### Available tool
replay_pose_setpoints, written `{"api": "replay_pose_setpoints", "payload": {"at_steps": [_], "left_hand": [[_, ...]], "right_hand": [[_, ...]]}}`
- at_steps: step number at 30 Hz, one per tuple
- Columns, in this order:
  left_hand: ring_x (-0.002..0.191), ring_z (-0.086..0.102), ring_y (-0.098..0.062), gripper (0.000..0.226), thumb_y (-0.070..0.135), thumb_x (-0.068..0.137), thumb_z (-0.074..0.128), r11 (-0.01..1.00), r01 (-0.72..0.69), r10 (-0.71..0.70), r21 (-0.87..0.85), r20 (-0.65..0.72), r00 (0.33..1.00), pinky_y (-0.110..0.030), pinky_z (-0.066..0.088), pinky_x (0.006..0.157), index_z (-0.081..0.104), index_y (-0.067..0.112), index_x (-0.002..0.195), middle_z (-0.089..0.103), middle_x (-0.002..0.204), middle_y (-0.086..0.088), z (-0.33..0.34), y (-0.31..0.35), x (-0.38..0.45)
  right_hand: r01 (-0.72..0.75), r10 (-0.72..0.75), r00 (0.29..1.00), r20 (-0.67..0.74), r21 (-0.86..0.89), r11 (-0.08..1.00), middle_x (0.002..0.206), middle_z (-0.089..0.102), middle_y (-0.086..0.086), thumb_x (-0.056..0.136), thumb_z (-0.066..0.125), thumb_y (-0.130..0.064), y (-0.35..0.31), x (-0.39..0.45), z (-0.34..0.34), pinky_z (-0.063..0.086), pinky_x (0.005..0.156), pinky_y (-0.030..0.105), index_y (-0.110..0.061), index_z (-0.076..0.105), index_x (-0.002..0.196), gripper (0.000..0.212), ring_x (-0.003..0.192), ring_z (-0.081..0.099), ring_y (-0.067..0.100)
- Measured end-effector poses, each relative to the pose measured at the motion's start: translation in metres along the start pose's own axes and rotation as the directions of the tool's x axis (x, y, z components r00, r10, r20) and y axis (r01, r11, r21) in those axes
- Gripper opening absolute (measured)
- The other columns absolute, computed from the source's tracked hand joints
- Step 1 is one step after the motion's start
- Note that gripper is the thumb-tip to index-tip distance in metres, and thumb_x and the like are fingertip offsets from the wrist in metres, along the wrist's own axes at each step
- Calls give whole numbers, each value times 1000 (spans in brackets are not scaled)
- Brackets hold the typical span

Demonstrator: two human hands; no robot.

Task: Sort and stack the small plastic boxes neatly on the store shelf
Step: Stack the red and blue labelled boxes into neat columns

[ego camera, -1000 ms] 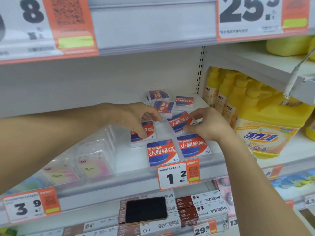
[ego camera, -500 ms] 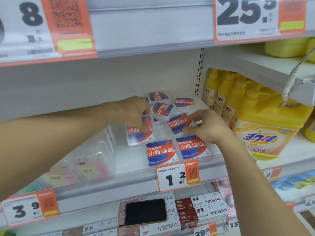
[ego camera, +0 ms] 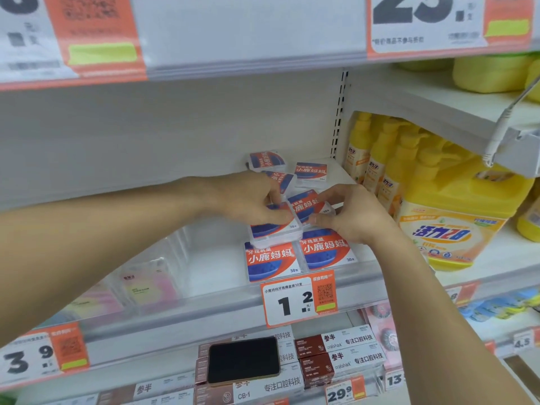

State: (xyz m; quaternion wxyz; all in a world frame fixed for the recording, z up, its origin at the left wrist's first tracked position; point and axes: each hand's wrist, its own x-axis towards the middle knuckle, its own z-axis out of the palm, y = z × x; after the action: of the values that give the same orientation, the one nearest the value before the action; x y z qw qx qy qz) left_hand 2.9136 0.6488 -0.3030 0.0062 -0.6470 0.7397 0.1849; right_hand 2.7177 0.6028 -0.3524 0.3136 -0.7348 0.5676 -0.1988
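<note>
since half a second ago the box in the left hand [ego camera: 248,200] has travelled right and toward the shelf's front edge; it was clear of the front row, and now it hangs just over the front-left box [ego camera: 271,260], overlapping that box's rear edge

the left hand reaches in from the left, palm down, thumb and fingers pinching the held box [ego camera: 276,225] from above. that box is tilted, label up, its long axis running roughly front to back, near edge lowest

the right hand [ego camera: 353,213] reaches in from the lower right and has hardly moved; its fingertips pinch the skewed box [ego camera: 306,204] behind the front row. this one sits turned, a corner aimed at the front edge, text slanting up to the right

the front-right box [ego camera: 327,249] lies flat and square to the shelf's front edge [ego camera: 204,314], beside the front-left one. three more boxes [ego camera: 310,171] sit loosely near the back, toward the shelf's right end
</note>
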Motion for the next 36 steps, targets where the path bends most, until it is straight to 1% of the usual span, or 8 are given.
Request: {"api": "replay_pose_setpoints", "payload": {"at_steps": [3, 6, 9, 15, 22, 27, 31, 36], "left_hand": [[99, 66, -12, 64, 66, 76, 64, 996, -37, 31, 76, 70, 997, -24, 56, 80, 52, 31, 128, 62, 121, 15, 5, -4, -8], [105, 64, -13, 66, 59, 78, 69, 990, -55, 48, 127, 55, 997, -31, 55, 90, 51, 30, 133, 61, 128, 12, 10, -13, -8], [113, 60, -14, 64, 56, 83, 64, 990, -15, -3, 141, 131, 991, -31, 51, 96, 48, 28, 138, 57, 134, 9, 8, -15, -9], [109, 53, -9, 54, 53, 92, 54, 999, 51, -50, -14, 79, 996, -26, 46, 89, 42, 35, 141, 50, 133, 11, 14, -8, -8], [118, 56, -17, 62, 54, 84, 63, 999, 52, -52, 11, -41, 998, -32, 51, 95, 49, 26, 138, 53, 135, 7, 25, -14, -3], [119, 56, -16, 49, 43, 92, 59, 999, 35, -33, -39, 38, 999, -34, 51, 98, 51, 25, 137, 55, 136, 8, 16, -16, -7], [121, 55, -17, 51, 37, 91, 64, 999, 31, -32, 41, 25, 999, -33, 49, 97, 51, 24, 139, 54, 139, 6, 17, -16, -7], [117, 58, -17, 50, 39, 91, 63, 998, 13, -14, 63, 19, 1000, -30, 50, 94, 52, 22, 137, 56, 137, 4, 18, -14, -7]], "right_hand": [[2, -2, 1000, -5, -11, 1000, 129, 64, -3, 81, 78, -35, -1, 0, 0, 47, 51, 18, -30, 60, 126, 49, 84, 61, 13], [0, 0, 1000, -12, -13, 1000, 127, 65, -2, 80, 79, -35, -1, -2, -4, 47, 51, 18, -28, 62, 123, 47, 82, 62, 13], [12, -12, 1000, -24, -2, 1000, 123, 68, -1, 78, 80, -39, -2, -5, -10, 47, 51, 19, -24, 67, 118, 45, 82, 62, 13], [49, -49, 999, -17, -40, 998, 123, 68, -1, 78, 80, -38, -3, -6, -10, 47, 51, 19, -27, 67, 119, 45, 81, 62, 12], [24, -18, 998, 56, -108, 994, 123, 67, -1, 80, 77, -44, -4, -4, -3, 48, 53, 18, -26, 60, 125, 52, 79, 62, 10], [43, -42, 997, 62, -19, 999, 130, 62, -2, 89, 68, -42, -5, -7, 0, 44, 49, 16, -33, 54, 132, 47, 79, 59, 9], [67, -60, 989, 135, -53, 996, 128, 65, -1, 92, 66, -35, -6, -8, -1, 45, 53, 14, -32, 59, 132, 41, 82, 60, 9], [50, -38, 987, 154, -74, 996, 129, 64, 0, 90, 68, -34, -5, -6, -3, 50, 61, 18, -31, 59, 131, 42, 98, 67, 17]]}}
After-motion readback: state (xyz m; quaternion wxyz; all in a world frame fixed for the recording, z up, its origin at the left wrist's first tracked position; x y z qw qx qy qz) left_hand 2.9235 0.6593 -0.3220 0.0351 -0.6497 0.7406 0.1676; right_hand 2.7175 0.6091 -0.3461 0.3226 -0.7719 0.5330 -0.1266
